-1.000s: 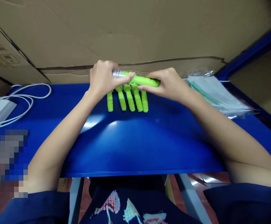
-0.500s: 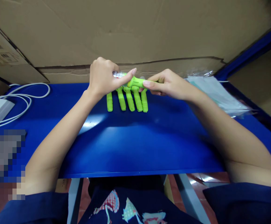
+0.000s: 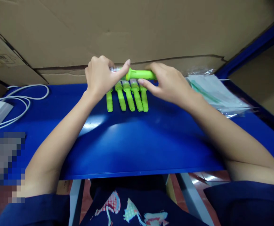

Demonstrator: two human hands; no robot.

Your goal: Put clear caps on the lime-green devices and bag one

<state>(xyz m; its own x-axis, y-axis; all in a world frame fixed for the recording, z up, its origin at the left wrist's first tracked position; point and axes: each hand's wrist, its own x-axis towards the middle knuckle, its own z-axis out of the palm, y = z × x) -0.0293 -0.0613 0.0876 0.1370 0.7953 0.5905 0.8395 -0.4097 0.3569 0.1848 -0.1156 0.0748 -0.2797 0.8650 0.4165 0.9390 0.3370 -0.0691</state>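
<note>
Between my hands, a lime-green stick with a clear plastic end point(image 3: 140, 74) is held crosswise above the table. My left hand point(image 3: 101, 75) is closed round its clear end, with the thumb along the joint with the green part. My right hand point(image 3: 168, 80) is round the free end of the green handle; its fingers pass behind and over it, and the thumb reaches out below. Under the held stick, several similar lime-green sticks point(image 3: 129, 99) lie side by side in a row on the blue table point(image 3: 127, 144), their far ends partly hidden by my hands.
Cardboard point(image 3: 137, 31) stands up behind the table. White cable point(image 3: 30, 98) and a white box point(image 3: 0, 111) are at the left. Clear plastic bags point(image 3: 217, 92) lie at the back right. A blurred-out patch point(image 3: 5, 157) covers the left front corner.
The held stick has turned nearly level and shifted slightly up and left. My right hand has gone from a finger-and-thumb pinch on the handle to a wider hold round its end.
</note>
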